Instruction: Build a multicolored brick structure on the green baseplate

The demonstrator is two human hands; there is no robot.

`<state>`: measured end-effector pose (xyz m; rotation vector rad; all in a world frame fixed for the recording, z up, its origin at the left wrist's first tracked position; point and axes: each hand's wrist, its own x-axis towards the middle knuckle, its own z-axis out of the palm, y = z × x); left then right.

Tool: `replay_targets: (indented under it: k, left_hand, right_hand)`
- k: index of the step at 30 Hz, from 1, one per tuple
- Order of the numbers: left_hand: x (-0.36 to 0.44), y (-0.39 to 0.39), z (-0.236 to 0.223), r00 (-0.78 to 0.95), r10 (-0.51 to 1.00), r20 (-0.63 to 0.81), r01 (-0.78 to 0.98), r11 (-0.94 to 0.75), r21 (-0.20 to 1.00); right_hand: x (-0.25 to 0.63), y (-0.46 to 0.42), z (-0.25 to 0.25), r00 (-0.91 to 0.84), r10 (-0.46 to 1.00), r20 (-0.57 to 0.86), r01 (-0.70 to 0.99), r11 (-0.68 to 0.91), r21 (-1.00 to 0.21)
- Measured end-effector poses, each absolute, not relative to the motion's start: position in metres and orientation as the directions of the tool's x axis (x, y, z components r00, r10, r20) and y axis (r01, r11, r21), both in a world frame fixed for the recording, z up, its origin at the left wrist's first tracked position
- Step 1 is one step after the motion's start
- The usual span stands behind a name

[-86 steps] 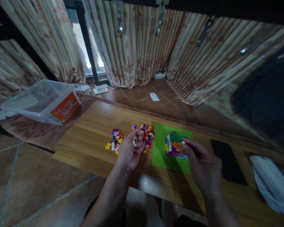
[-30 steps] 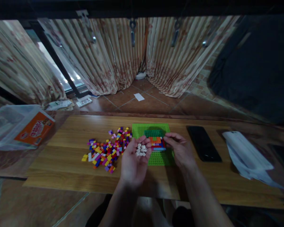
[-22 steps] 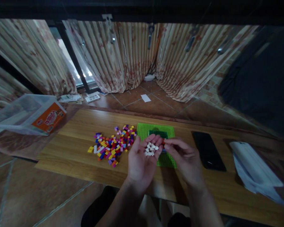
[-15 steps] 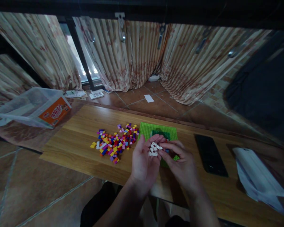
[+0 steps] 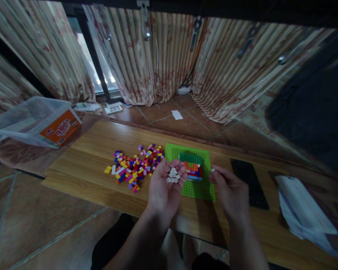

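My left hand [image 5: 163, 189] is cupped palm up and holds several small white toy bricks [image 5: 173, 175]. Between the thumb and fingertips of my right hand [image 5: 233, 193] a single white brick [image 5: 213, 170] is pinched, over the right edge of the baseplate. The bright green studded baseplate [image 5: 198, 193] lies on the table under and behind both hands. On it stands a block of joined bricks [image 5: 192, 165] in dark green, orange, red and blue, partly covered by my left fingers.
Loose coloured bricks [image 5: 131, 170] are spread left of the baseplate on the wooden table [image 5: 87, 161]. A black phone-like slab [image 5: 256, 191] and a white package [image 5: 305, 206] lie to the right. A clear plastic bin [image 5: 36, 120] stands beyond the table's left end.
My right hand has moved right, away from my left palm, with one white brick in its fingers. My left hand has shifted slightly left, uncovering more of the brick block.
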<state>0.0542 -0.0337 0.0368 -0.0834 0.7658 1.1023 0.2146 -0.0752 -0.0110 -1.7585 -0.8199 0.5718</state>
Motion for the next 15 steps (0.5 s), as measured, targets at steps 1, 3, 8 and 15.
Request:
replay_targets:
  k: [1,3,8,15]
  left_hand:
    - [0.053,-0.033,0.037,0.227,0.773,-0.593,-0.826,0.475,0.304]
    - [0.052,-0.032,0.037,0.233,0.773,-0.59,-0.823,0.48,0.305]
    - [0.052,-0.033,0.037,0.262,0.771,-0.58,-0.811,0.502,0.301]
    - [0.049,-0.032,0.037,0.28,0.777,-0.564,-0.814,0.503,0.29]
  right_hand:
    - [0.217,-0.074,-0.014,0.632,0.775,-0.008,0.278,-0.236,-0.931]
    - [0.22,-0.073,-0.018,0.592,0.806,0.001,0.365,-0.268,-0.892]
    - [0.211,-0.068,-0.014,0.549,0.829,0.111,0.49,-0.212,-0.845]
    - [0.205,-0.062,-0.013,0.504,0.85,0.152,0.535,-0.169,-0.828]
